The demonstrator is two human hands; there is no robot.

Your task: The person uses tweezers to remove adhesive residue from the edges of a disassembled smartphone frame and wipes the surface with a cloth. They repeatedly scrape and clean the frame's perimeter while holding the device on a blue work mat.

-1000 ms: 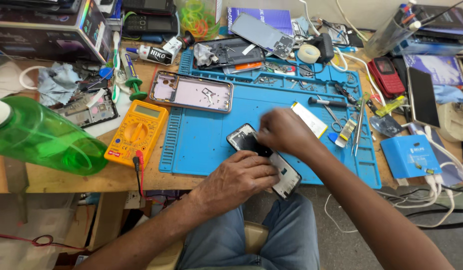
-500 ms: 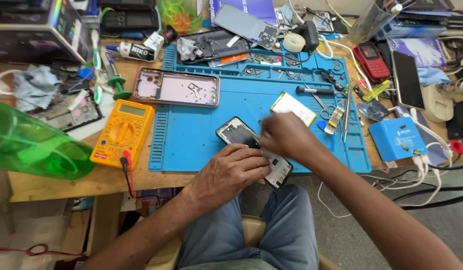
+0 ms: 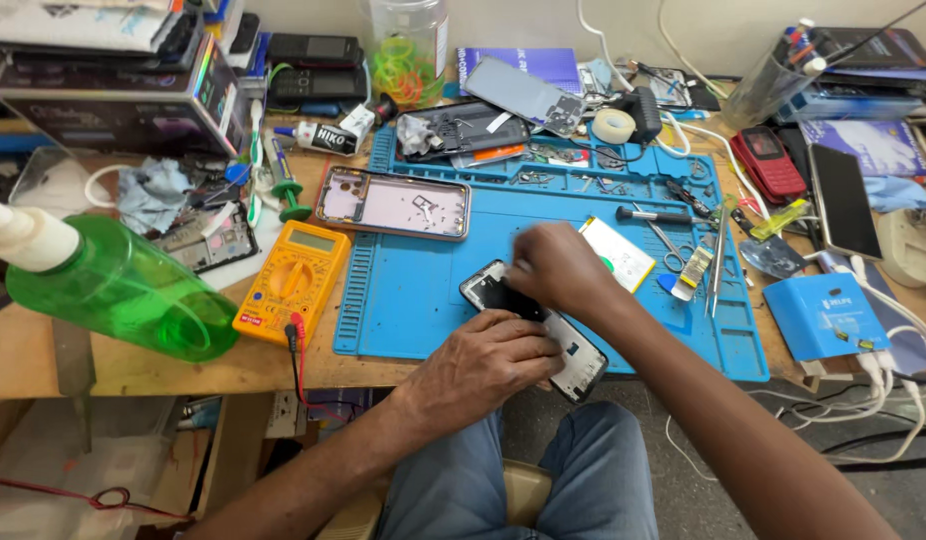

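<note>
A dark opened phone (image 3: 573,352) lies slanted on the near edge of the blue work mat (image 3: 413,290). My left hand (image 3: 488,365) rests over its middle and holds it down. My right hand (image 3: 553,265) presses its fingertips on the phone's upper end; what the fingers pinch is hidden. A pale battery (image 3: 623,255) lies on the mat just right of my right hand. A pink phone frame (image 3: 393,205) with small loose parts lies at the mat's far left.
A yellow multimeter (image 3: 293,280) and a green bottle (image 3: 113,290) lie left of the mat. Tweezers and a screwdriver (image 3: 653,215) lie at the mat's right. A red phone (image 3: 768,160), a black phone (image 3: 843,200), a blue box (image 3: 818,315) and cables crowd the right.
My hands stay on the phone, with the right hand's fingers shifting slightly at its upper end. The camera view has moved a little.
</note>
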